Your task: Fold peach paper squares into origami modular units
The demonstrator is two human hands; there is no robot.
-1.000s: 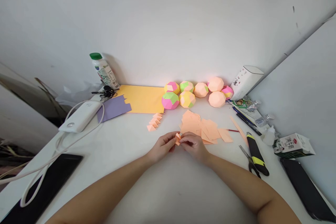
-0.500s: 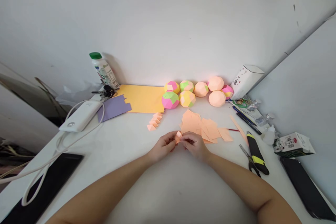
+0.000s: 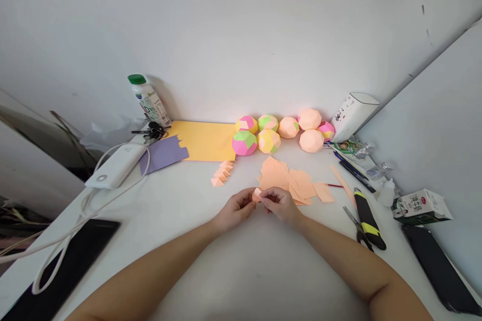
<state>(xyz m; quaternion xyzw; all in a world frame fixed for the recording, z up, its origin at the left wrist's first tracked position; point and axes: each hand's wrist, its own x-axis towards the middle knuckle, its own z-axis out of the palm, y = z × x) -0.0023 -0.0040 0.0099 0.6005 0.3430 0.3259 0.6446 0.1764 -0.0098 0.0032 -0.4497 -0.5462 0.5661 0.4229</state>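
Peach paper, one small folded piece [image 3: 257, 194], is pinched between both hands just above the white table [image 3: 241, 271], a little in front of the person. The left hand [image 3: 235, 209] has thumb and fingers pressed on the piece's left side. The right hand [image 3: 280, 205] is curled and grips the right side with its fingertips. How far the fold is made I cannot tell; the piece is too small and the fingers hide most of it.

Just behind the right hand lies a loose pile of peach paper squares [image 3: 289, 183]. To the left of it is a short row of folded peach units [image 3: 222, 173]. Further back, near the wall, stand the finished paper balls [image 3: 244, 143].

I think the main danger is a crooked crease: the paper is tiny and thin, so if one hand pushes harder, the edges may slide apart. It may also slip out and fall among the loose squares. Scissors [image 3: 356, 228] and a utility knife [image 3: 367, 218] lie near the right forearm, where an elbow could knock them.
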